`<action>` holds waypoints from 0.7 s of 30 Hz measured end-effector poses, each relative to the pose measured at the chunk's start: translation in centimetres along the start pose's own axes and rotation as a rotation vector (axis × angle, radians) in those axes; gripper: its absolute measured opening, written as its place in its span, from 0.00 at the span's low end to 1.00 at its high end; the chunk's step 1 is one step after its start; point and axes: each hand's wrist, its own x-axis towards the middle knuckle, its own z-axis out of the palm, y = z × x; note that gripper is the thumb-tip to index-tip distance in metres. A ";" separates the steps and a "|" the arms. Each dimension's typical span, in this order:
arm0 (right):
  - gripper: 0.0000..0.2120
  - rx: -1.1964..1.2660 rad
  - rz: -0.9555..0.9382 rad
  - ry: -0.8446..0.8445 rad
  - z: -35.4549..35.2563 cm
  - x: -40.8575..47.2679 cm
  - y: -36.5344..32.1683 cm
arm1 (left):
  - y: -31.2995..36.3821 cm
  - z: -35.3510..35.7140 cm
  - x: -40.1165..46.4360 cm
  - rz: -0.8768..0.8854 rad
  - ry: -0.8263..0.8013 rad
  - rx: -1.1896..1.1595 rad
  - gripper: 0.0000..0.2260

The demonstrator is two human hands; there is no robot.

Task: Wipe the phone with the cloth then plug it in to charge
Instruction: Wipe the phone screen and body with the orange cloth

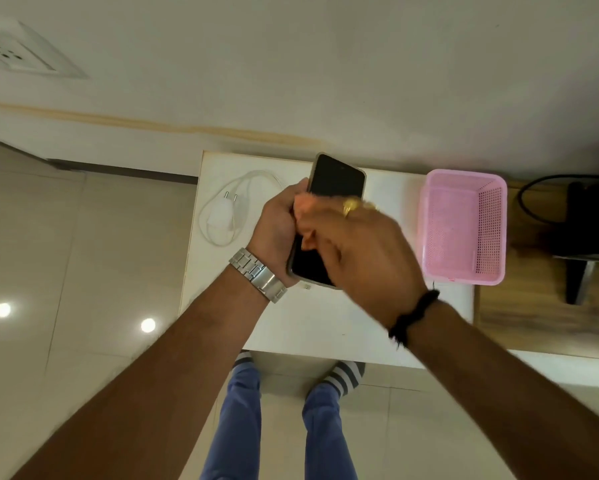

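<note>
One phone, one charger, one basket, one wall socket and two hands are in view. The dark-screened rectangular phone with a pale metallic rim (336,183) is held above the small white table (325,320), tilted so its top end points toward 1 o'clock; the screen is black and unlit, and its middle is hidden by the hands. The left hand (279,223), with a silver link-band wristwatch (258,274) on its wrist, is wrapped around the phone's left edge, fingers curled tight around it. The right hand (357,244) lies across the screen from 4 o'clock, blurred; it wears a gold ring (350,206) and a black braided wristband (414,317). A peach-orange patch (305,206) shows under its fingertips, perhaps the cloth, though the blur makes that unsure, and I cannot tell how far the hand is closed.

On the table at 9 o'clock from the phone lies the white two-pin charger plug with its looped white cable (222,211), apart from the phone. At 3 o'clock sits the pink perforated plastic basket (464,226). The white wall socket plate (24,51) is far off at 10 o'clock. Below the table edge, two blue trouser legs and grey-and-white striped socks (346,375) show.
</note>
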 end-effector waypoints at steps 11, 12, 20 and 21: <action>0.14 -0.074 -0.037 -0.053 -0.6 -0.4 0.8 | -0.5 0.2 -0.5 -0.004 -0.088 0.012 0.19; 0.14 -0.101 0.018 0.013 -1.2 0.8 2.0 | -0.8 0.4 -0.6 -0.004 -0.113 -0.001 0.19; 0.14 -0.118 -0.147 -0.073 0.3 -2.8 0.9 | 0.5 0.1 -0.6 -0.061 -0.111 0.001 0.21; 0.14 -0.136 -0.128 -0.043 -0.1 -2.1 1.7 | 0.3 0.2 -0.5 -0.066 -0.124 -0.001 0.21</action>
